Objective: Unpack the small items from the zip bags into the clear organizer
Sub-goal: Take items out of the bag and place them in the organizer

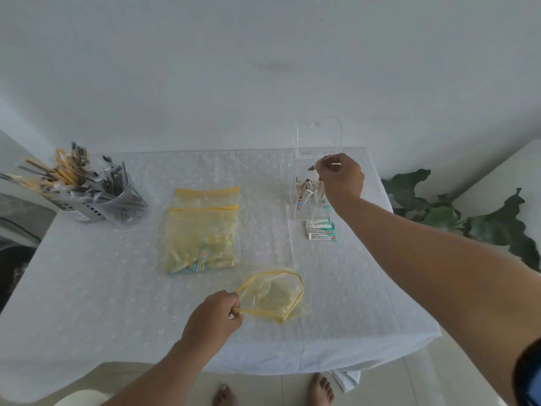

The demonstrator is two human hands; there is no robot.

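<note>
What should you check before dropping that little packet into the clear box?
1. Right hand pinches a small dark-tipped packet: ok.
2. Packet is above the clear plastic organizer: ok.
3. Organizer's clear lid stands open: ok.
4. Room left in the compartment below, which already holds small brown and white sachets: cannot tell.
5. Left hand grips the yellow zip rim of the open see-through bag, keeping it ready: ok.
6. Open bag has items left: cannot tell.
</note>
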